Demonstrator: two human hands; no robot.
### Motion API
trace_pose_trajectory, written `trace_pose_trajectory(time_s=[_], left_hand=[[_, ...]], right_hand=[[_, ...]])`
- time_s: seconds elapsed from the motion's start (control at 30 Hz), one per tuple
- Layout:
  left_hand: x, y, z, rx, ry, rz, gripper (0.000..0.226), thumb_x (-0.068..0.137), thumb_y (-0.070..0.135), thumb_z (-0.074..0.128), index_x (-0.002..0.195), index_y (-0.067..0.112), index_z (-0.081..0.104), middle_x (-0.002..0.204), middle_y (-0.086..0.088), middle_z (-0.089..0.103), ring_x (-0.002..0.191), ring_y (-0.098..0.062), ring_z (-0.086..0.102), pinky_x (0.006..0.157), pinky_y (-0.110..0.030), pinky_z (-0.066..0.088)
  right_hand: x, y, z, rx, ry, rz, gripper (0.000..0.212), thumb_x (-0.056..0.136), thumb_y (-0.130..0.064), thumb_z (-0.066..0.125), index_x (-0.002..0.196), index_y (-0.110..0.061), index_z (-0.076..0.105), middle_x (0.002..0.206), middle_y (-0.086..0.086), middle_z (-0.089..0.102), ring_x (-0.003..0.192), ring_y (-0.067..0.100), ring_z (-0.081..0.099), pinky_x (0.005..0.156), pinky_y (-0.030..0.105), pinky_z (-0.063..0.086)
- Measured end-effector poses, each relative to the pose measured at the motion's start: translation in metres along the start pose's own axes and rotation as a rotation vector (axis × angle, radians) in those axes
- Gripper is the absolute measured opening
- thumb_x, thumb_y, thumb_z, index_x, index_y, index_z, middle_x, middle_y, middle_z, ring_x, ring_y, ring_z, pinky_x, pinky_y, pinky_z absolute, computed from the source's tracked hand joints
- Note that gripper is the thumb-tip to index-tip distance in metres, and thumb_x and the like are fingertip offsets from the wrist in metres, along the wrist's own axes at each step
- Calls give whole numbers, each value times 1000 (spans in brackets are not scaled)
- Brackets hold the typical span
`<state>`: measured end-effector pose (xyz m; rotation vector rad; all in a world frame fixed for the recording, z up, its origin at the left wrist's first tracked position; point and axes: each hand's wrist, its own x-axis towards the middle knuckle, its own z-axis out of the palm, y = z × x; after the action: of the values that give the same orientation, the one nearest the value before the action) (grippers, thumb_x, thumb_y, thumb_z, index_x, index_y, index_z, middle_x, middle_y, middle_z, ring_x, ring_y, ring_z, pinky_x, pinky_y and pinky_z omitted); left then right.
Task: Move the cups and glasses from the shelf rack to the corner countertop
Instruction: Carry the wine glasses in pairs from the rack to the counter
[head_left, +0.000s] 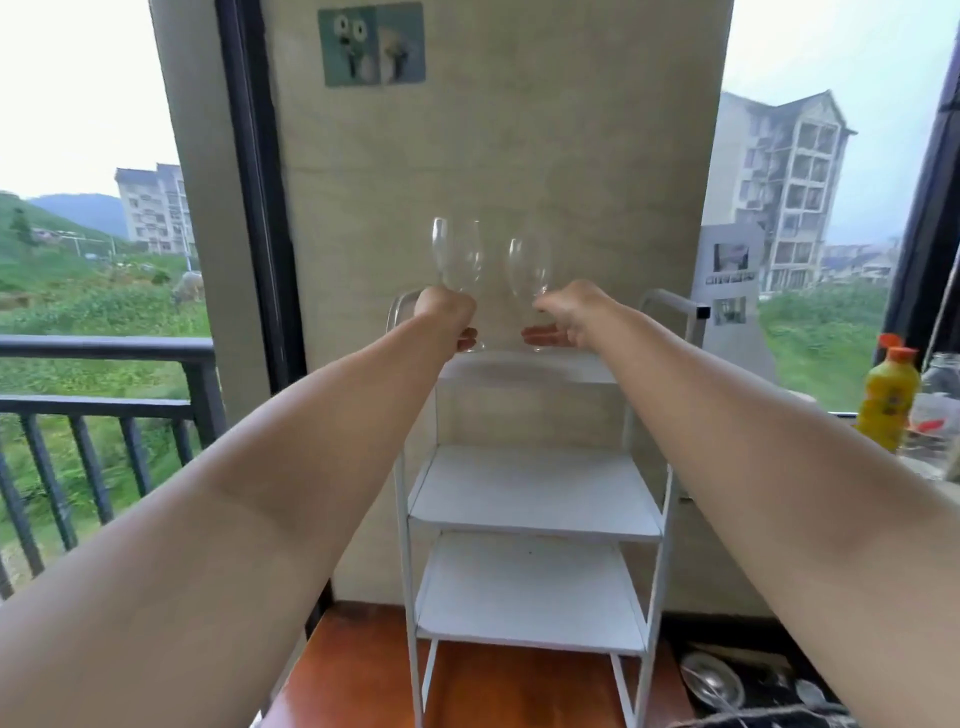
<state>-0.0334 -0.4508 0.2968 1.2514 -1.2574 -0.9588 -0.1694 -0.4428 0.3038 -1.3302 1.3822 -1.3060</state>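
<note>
Two wine glasses, left glass (457, 260) and right glass (529, 270), are being gripped by the stems, one in each closed hand, left hand (447, 314) and right hand (569, 314), above the white shelf rack (535, 499).

A home: balcony railing (104, 364), white shelf rack (535, 499), wall picture (371, 44).

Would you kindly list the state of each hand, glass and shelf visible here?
left hand: closed around the left wine glass stem
right hand: closed around the right wine glass stem
left wine glass: upright, empty
right wine glass: upright, empty
shelf rack: visible shelves bare
orange bottle: upright, capped
</note>
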Motion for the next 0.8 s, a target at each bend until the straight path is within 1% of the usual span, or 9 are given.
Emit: trace_pose_trajectory(time_s=[0.03, 0.1, 0.17, 0.23, 0.43, 0.53, 0.63, 0.7, 0.8], left_hand=[[7, -1, 1, -8, -15, -19, 42, 96, 0, 42, 137, 4, 43, 73, -4, 47, 57, -16, 52, 54, -26, 48], [17, -4, 1, -3, -25, -59, 37, 97, 0, 38, 133, 5, 45, 74, -3, 46, 56, -16, 53, 44, -22, 48], [25, -8, 2, -2, -35, -81, 35, 99, 1, 33, 132, 3, 46, 74, -2, 46, 55, -14, 52, 33, -13, 43], [34, -11, 5, 28, -31, -79, 34, 99, 1, 32, 130, 2, 46, 74, -3, 48, 54, -14, 52, 29, -12, 41], [44, -13, 7, -20, 1, -60, 33, 98, 1, 39, 128, -6, 48, 71, -6, 51, 45, -15, 58, 29, -16, 45], [41, -13, 6, 9, -13, 11, 38, 96, 5, 45, 133, -5, 49, 72, -2, 51, 56, -11, 54, 32, -12, 44], [30, -7, 3, -60, 31, 20, 34, 97, 3, 42, 127, -7, 52, 70, -2, 53, 45, -10, 57, 31, -10, 42], [18, -2, -1, -108, 80, 29, 26, 97, 0, 38, 116, -1, 56, 73, -5, 56, 36, -11, 55, 30, -10, 41], [-8, 4, -7, -105, 112, 79, 13, 95, -1, 40, 99, 4, 51, 70, -5, 54, 47, -13, 50, 30, -11, 40]], right_hand=[[8, 3, 2, 40, -8, 16, 15, 97, 4, 39, 84, 0, 46, 93, 12, 49, 38, 19, 61, 43, 30, 55], [19, 6, 5, 107, -41, 36, 6, 99, 2, 39, 95, 0, 43, 88, 10, 46, 29, 15, 59, 37, 27, 53], [28, 9, 7, 146, -73, 61, 6, 100, -1, 39, 105, -2, 41, 80, 8, 45, 31, 16, 61, 37, 27, 53], [34, 10, 9, 152, -96, 63, 6, 101, -4, 38, 101, -2, 44, 76, 9, 45, 33, 17, 63, 38, 27, 55], [36, 14, 14, 77, -95, -15, 20, 101, -14, 42, 82, -8, 47, 79, 10, 48, 64, 22, 62, 42, 26, 57], [30, 13, 12, 55, -86, -54, 15, 101, -14, 42, 91, -6, 49, 79, 9, 50, 65, 20, 62, 40, 24, 56], [19, 4, 9, 80, -86, -99, 13, 101, -14, 42, 112, -7, 44, 80, 8, 51, 65, 18, 62, 40, 23, 55], [8, -3, 8, 105, -79, -136, 11, 101, -13, 43, 108, -6, 46, 79, 7, 52, 63, 17, 61, 39, 22, 54], [-14, -9, 7, 121, -61, -191, 12, 101, -14, 43, 101, -5, 50, 78, 6, 54, 58, 14, 61, 40, 21, 53]])
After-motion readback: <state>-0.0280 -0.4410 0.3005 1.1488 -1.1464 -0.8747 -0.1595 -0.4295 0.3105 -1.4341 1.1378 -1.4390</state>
